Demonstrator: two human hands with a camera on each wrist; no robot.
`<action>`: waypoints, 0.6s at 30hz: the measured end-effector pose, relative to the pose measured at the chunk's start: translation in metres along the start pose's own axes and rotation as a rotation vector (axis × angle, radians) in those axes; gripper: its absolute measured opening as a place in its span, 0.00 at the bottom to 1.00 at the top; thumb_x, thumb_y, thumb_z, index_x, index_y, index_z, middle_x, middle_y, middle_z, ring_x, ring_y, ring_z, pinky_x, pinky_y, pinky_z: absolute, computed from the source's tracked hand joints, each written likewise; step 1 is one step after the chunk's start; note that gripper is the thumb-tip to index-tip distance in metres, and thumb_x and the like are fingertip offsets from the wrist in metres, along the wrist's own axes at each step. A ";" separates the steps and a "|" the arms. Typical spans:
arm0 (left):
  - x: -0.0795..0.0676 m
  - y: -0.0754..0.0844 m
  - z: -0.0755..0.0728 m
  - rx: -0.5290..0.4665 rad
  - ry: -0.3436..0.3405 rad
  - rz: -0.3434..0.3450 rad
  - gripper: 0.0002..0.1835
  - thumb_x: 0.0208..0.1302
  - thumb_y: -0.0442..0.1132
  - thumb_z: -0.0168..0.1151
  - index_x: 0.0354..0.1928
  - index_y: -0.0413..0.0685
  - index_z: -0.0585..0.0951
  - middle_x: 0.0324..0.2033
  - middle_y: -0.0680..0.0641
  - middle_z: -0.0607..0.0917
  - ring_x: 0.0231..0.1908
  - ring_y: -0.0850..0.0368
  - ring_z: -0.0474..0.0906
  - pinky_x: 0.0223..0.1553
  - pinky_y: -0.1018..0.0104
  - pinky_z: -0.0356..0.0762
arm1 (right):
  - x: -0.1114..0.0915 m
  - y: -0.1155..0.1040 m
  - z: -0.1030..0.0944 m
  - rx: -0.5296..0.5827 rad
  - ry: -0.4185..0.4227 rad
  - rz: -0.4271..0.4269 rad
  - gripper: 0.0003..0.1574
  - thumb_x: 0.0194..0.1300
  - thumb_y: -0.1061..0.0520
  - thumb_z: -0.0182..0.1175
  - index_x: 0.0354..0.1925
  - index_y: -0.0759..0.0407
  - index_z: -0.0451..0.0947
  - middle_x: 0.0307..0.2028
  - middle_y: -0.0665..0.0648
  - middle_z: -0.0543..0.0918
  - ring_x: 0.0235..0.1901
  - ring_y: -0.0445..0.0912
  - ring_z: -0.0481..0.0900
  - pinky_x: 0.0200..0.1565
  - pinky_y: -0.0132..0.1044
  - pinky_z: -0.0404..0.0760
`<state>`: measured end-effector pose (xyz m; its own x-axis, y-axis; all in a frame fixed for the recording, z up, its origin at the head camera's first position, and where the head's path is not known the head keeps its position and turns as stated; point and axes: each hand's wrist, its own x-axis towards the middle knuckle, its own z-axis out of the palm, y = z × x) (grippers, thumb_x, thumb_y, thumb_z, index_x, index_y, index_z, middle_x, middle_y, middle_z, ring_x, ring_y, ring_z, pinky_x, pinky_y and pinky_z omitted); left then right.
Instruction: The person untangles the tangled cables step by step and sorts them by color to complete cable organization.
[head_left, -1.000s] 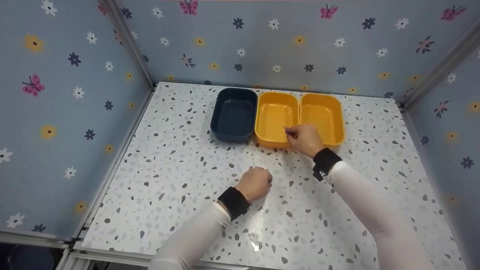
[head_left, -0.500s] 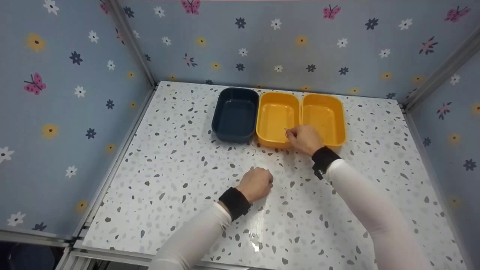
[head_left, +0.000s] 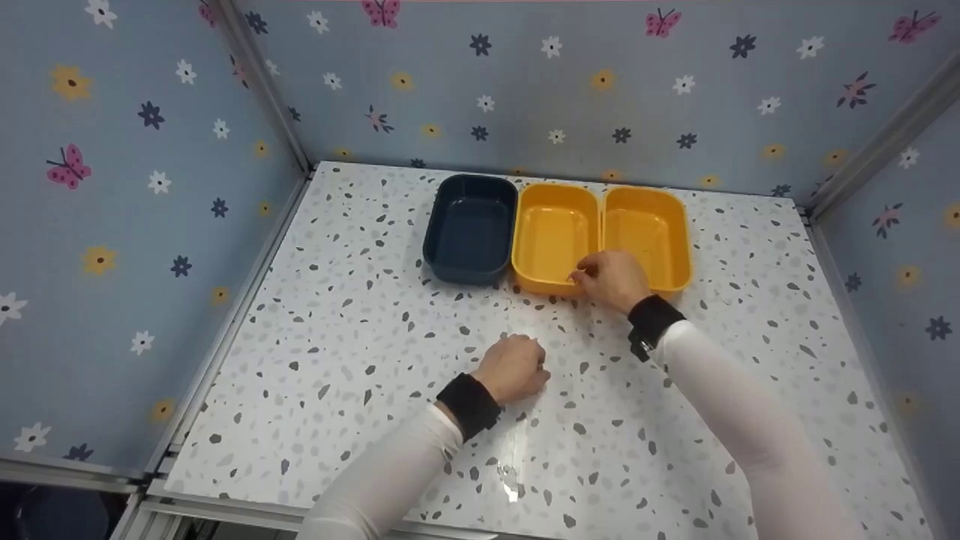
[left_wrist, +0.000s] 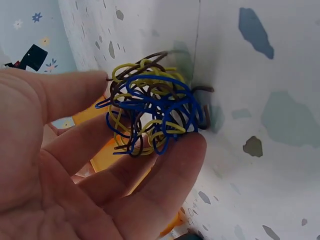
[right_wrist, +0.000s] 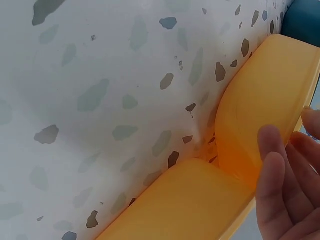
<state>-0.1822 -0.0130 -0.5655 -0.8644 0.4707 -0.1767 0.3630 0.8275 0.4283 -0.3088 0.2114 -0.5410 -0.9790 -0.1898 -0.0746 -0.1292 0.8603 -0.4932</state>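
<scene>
My left hand (head_left: 514, 369) is low over the table's middle. In the left wrist view, its thumb and curled fingers hold a tangled bunch of bent, coated wire pieces (left_wrist: 155, 107) in blue, yellow and dark brown. My right hand (head_left: 613, 281) hovers at the near rim of the middle yellow box (head_left: 555, 232), beside the right yellow box (head_left: 652, 232). Its thumb and fingertips stand slightly apart over that rim, and no wire loop shows between them in the head view. In the right wrist view, the fingers (right_wrist: 272, 170) are loosely bent, partly cut off by the frame.
A dark blue box (head_left: 471, 229) stands against the left side of the middle yellow box, all in a row near the back wall (head_left: 555, 75). The speckled white tabletop (head_left: 337, 300) is bounded by patterned panels at the left, back and right.
The thin wire loop that stuck out from my right fingertips over the middle yellow box is no longer seen there, and those fingertips have parted. My left fingers have shifted slightly.
</scene>
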 end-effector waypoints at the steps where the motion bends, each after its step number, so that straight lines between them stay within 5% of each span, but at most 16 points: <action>1: 0.000 -0.001 0.000 -0.001 -0.012 0.000 0.11 0.71 0.47 0.74 0.35 0.47 0.91 0.35 0.48 0.91 0.38 0.52 0.84 0.43 0.57 0.84 | 0.000 0.000 0.000 0.002 0.003 -0.001 0.20 0.80 0.48 0.70 0.61 0.58 0.91 0.54 0.62 0.95 0.52 0.58 0.89 0.63 0.56 0.88; 6: -0.001 -0.002 -0.002 -0.014 -0.058 -0.010 0.13 0.58 0.45 0.82 0.30 0.51 0.85 0.32 0.53 0.82 0.36 0.58 0.73 0.40 0.62 0.76 | -0.005 0.000 -0.005 -0.005 0.024 -0.012 0.20 0.81 0.51 0.69 0.63 0.60 0.90 0.55 0.63 0.95 0.55 0.60 0.90 0.67 0.58 0.87; 18: -0.003 0.001 -0.001 0.043 -0.061 -0.038 0.18 0.57 0.34 0.78 0.50 0.46 0.87 0.47 0.43 0.86 0.44 0.46 0.83 0.49 0.52 0.87 | -0.033 -0.007 -0.002 -0.059 0.097 -0.226 0.14 0.78 0.53 0.72 0.54 0.58 0.94 0.46 0.60 0.97 0.42 0.55 0.94 0.50 0.53 0.93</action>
<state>-0.1792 -0.0135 -0.5639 -0.8556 0.4552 -0.2466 0.3460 0.8571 0.3816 -0.2753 0.2121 -0.5335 -0.9345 -0.3364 0.1166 -0.3525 0.8279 -0.4363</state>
